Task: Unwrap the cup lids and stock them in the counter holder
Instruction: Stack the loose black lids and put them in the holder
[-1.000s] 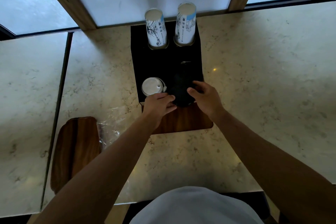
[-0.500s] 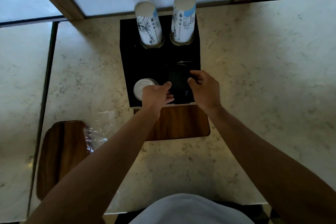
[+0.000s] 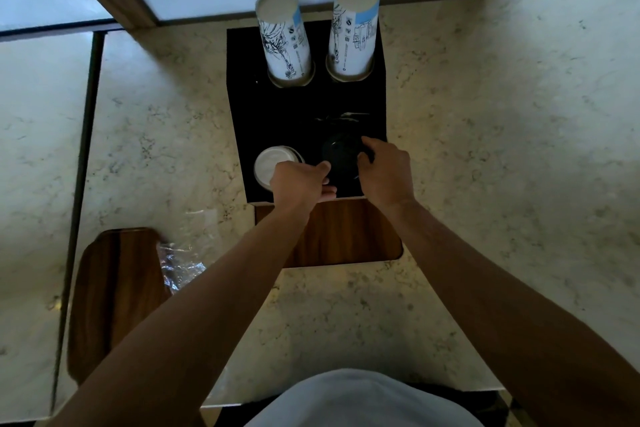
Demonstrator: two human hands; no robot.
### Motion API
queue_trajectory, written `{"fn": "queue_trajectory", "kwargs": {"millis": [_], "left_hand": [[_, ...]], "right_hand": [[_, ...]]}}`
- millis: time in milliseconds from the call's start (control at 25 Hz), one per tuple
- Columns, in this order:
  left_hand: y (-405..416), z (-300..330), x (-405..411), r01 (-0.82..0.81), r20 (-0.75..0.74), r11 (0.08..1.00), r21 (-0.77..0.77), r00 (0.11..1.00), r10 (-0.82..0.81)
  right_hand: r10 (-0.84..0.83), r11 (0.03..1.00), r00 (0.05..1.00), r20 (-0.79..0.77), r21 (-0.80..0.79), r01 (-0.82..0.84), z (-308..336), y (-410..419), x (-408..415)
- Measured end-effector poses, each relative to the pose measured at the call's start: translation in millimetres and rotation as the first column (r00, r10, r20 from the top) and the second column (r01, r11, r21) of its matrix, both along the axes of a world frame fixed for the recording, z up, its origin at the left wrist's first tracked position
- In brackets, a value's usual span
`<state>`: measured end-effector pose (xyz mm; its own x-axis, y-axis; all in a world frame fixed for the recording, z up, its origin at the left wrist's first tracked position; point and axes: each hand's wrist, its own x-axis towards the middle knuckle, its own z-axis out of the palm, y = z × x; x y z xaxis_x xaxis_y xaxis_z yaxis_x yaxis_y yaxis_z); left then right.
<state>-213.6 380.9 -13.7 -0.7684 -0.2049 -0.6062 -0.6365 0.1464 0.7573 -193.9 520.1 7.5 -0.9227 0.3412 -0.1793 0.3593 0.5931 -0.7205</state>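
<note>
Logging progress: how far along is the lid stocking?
Done: wrapper lies discarded on the counter; white lids sit in the holder. In hand: left hand and right hand seat black lids in the neighbouring slot. Left: letting go.

Since a second ago both hands, left hand [image 3: 299,180] and right hand [image 3: 386,172], have apparently lowered the black lids [image 3: 341,158] deeper into the holder [image 3: 277,114].
</note>
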Motion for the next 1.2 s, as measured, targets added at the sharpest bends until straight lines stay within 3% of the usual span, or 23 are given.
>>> {"fn": "queue_trajectory", "kwargs": {"millis": [320, 800, 1000, 1120, 1200], "left_hand": [[3, 1, -2, 0.043, 0.010, 0.999, -0.031, 0.999, -0.043], [-8, 17, 5, 0.045, -0.015, 0.998, -0.042, 0.999, -0.046], [-32, 25, 17, 0.140, 0.052, 0.987, 0.074, 0.988, -0.144], [-52, 26, 28, 0.205, 0.207, 0.897, 0.392, 0.930, -0.303], [-58, 23, 38, 0.173, 0.197, 0.949, 0.265, 0.953, -0.229]], "right_hand": [[0.067, 0.995, 0.998, -0.018, 0.075, -0.066, -1, -4, -1], [0.019, 0.999, 1.000, 0.010, -0.042, -0.019, 6, -5, 8], [-0.051, 0.996, 0.999, -0.006, -0.068, 0.051, 5, 2, 37], [-0.060, 0.995, 0.998, 0.015, -0.079, 0.061, 1, 1, 62], [-0.069, 0.996, 0.997, 0.037, -0.049, 0.071, -2, -3, 76]]}}
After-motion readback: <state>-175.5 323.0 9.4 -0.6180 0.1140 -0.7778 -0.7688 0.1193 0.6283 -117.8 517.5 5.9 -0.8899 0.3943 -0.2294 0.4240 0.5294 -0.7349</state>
